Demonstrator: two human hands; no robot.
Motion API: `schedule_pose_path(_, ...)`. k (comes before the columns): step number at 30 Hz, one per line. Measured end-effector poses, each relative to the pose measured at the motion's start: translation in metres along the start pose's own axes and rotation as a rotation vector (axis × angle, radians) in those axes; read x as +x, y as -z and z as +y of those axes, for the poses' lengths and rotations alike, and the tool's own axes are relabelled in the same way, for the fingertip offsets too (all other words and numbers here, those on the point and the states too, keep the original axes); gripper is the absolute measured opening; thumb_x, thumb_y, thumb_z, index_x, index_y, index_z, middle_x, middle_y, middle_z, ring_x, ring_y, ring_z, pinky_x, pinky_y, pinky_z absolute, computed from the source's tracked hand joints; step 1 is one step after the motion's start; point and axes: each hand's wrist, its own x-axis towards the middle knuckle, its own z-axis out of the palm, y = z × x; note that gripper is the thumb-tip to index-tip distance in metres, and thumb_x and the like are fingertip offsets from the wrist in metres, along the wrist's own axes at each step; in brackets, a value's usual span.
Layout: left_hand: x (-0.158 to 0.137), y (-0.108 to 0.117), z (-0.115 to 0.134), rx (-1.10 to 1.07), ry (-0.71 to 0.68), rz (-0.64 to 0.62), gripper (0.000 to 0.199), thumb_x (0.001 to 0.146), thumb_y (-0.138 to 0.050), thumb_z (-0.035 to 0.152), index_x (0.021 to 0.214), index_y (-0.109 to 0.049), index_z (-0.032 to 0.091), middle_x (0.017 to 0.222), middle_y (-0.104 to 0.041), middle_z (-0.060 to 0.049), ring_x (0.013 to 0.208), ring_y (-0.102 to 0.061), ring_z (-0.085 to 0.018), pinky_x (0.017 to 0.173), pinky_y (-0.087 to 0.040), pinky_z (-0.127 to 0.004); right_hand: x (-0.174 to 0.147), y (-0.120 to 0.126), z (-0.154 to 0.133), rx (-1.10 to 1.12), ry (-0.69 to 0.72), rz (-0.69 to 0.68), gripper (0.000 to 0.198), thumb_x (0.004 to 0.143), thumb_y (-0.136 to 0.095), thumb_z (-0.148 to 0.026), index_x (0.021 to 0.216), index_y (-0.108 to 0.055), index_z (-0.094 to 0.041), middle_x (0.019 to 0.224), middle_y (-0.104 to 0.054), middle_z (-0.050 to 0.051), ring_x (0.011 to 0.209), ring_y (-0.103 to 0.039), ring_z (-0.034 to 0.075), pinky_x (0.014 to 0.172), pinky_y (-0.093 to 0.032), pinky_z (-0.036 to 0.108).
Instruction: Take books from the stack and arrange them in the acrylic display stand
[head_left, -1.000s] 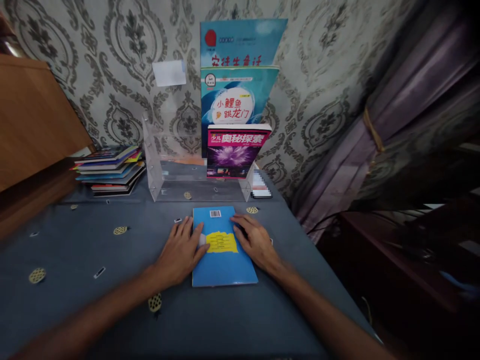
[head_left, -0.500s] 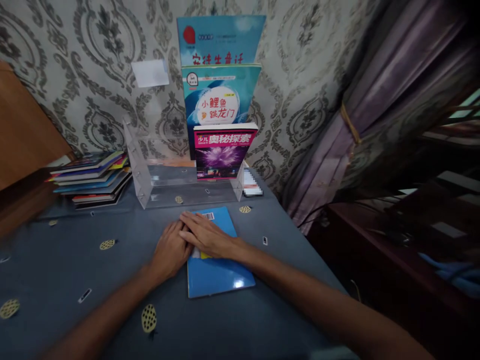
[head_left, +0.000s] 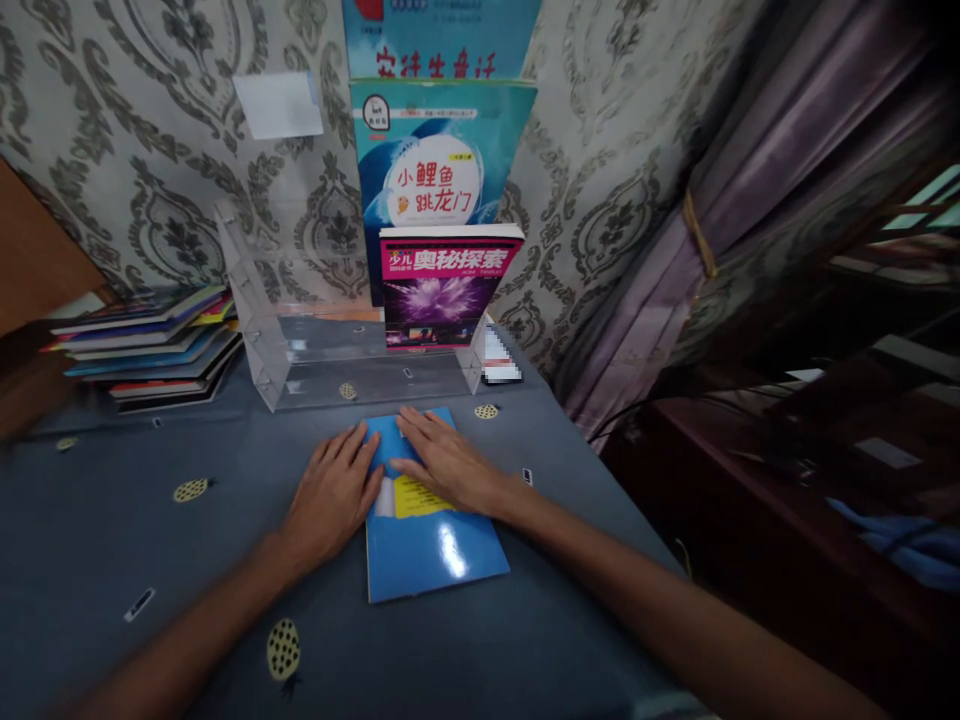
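The right hand (head_left: 454,470) lies flat across a blue paperback (head_left: 416,545); the left hand (head_left: 330,495), loosely spread, touches the edge beside it. Beyond both hands stands a clear acrylic bookstand (head_left: 264,350).

Hands (head_left: 448,468) apart again after overlap

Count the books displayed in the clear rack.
3: blue fairy-tale book at the back, teal carp storybook in the middle, magenta mysteries book in front; others may be hidden behind.
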Motion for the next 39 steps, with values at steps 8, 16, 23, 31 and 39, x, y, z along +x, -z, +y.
schedule_pose_path(8, 0.0, 0.002, 0.001, -0.004, 0.007, -0.009, 0.052, 0.105, -0.029, 0.041, 0.141, -0.054, 0.013, 0.147, -0.054, -0.017, 0.135, -0.051, -0.032, 0.11, -0.043, -0.051, -0.024, 0.013, 0.025, -0.031, -0.104, 0.06, 0.054, 0.103, -0.044, -0.045, 0.148, -0.047, -0.016, 0.154, -0.046, 0.017, 0.146, -0.04, 0.028, 0.122, -0.029, 0.054)
schedule_pose_path(16, 0.001, 0.002, -0.003, -0.061, -0.011, -0.016, 0.053, 0.106, -0.028, 0.043, 0.14, -0.054, 0.012, 0.147, -0.054, -0.016, 0.14, -0.046, -0.03, 0.113, -0.042, -0.053, -0.019, 0.019, 0.047, 0.311, -0.176, 0.183, 0.041, 0.1, -0.045, -0.038, 0.135, -0.062, -0.025, 0.136, -0.066, 0.006, 0.126, -0.062, 0.024, 0.111, -0.045, 0.05)
schedule_pose_path(23, 0.011, 0.0, -0.007, -0.172, -0.056, -0.065, 0.052, 0.104, -0.034, 0.041, 0.144, -0.05, 0.013, 0.153, -0.048, -0.014, 0.143, -0.044, -0.028, 0.116, -0.041, -0.048, -0.017, 0.024, 0.058, 0.495, -0.207, 0.189, 0.04, 0.1, -0.044, -0.037, 0.13, -0.066, -0.023, 0.132, -0.069, 0.005, 0.12, -0.065, 0.023, 0.105, -0.051, 0.045)
schedule_pose_path(31, 0.015, -0.005, -0.006, -0.215, -0.062, -0.09, 0.051, 0.104, -0.034, 0.038, 0.148, -0.046, 0.014, 0.158, -0.042, -0.012, 0.147, -0.037, -0.026, 0.12, -0.035, -0.047, -0.016, 0.005, 0.026, 0.172, -0.195, 0.261, 0.041, 0.102, -0.038, -0.033, 0.132, -0.063, -0.02, 0.136, -0.065, 0.011, 0.13, -0.058, 0.025, 0.113, -0.043, 0.048)
schedule_pose_path(39, 0.008, 0.006, -0.028, -0.178, -0.103, -0.074, 0.05, 0.103, -0.036, 0.041, 0.14, -0.055, 0.013, 0.15, -0.052, -0.013, 0.141, -0.047, -0.025, 0.118, -0.039, -0.046, -0.001, -0.017, -0.005, 0.078, -0.228, 0.281, 0.044, 0.103, -0.031, -0.03, 0.137, -0.056, -0.018, 0.132, -0.064, 0.016, 0.126, -0.054, 0.029, 0.11, -0.043, 0.053)
